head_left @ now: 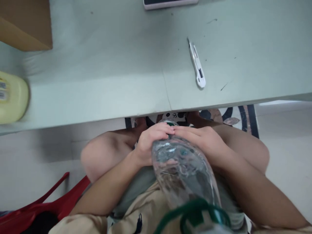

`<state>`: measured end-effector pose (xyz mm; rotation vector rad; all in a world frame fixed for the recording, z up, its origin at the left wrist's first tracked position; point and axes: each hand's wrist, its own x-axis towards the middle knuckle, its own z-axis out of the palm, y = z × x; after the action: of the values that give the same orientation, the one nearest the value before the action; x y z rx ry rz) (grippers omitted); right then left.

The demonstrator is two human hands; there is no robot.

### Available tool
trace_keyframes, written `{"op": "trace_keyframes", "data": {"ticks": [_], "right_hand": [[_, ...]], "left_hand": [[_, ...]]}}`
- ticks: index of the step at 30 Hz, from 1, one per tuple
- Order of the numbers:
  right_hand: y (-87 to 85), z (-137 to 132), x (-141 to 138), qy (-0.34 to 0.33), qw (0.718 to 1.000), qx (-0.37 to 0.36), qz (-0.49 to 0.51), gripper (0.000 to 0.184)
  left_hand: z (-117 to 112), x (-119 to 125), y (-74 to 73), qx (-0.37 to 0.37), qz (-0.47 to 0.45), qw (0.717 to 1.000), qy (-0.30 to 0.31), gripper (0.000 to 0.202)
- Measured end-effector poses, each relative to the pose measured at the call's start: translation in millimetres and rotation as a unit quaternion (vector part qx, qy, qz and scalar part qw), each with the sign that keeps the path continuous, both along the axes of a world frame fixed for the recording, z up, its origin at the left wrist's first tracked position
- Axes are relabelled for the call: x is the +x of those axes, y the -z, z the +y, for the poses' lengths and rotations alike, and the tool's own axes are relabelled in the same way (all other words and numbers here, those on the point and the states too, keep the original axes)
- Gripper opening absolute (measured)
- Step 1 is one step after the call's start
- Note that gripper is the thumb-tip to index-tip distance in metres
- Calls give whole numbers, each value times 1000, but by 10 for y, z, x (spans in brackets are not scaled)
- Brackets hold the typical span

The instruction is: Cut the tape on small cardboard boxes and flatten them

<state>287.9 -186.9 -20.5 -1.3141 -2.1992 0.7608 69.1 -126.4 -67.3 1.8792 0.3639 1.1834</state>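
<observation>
A large clear plastic bottle [185,172] lies over my lap, tilted, with one end toward the table and the other close to the camera. My left hand [152,141] wraps its far part from the left side. From the right, my right hand [203,139] presses on the same part, and the fingertips of both hands meet on top. Something green shows just beyond the fingers. At the near end, a green cord or strap [180,211] crosses the bottle, blurred. The bottle's far tip is partly hidden by my hands.
On the pale green table [109,84] lies a white utility knife [197,66] with its blade end pointing away. A cardboard box [26,26] and a yellow container [13,97] stand at left. A pink-edged dark object [170,4] sits at the back. A red chair [56,201] is at lower left.
</observation>
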Motion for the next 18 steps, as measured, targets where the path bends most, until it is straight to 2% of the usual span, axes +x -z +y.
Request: {"op": "trace_keyframes", "data": {"ticks": [1, 5, 7, 12, 15, 18], "right_hand": [[-19, 4, 4, -4, 1000, 7, -6, 36], [-45, 1, 20, -23, 999, 15, -16, 38], [-26, -21, 23, -23, 999, 15, -17, 41], [-8, -57, 0, -3, 999, 30, -17, 42], [-50, -25, -27, 1, 999, 12, -33, 41], [-85, 5, -41, 19, 999, -5, -42, 48]], "left_hand": [[-2, -10, -11, -3, 7, 1000, 5, 63], [-4, -27, -9, -16, 1, 1000, 10, 20], [-1, -26, 0, -15, -2, 1000, 18, 16], [8, -41, -29, 7, 11, 1000, 26, 22], [-1, -54, -31, 5, 25, 999, 38, 44], [-21, -62, 36, 0, 18, 999, 41, 64]]}}
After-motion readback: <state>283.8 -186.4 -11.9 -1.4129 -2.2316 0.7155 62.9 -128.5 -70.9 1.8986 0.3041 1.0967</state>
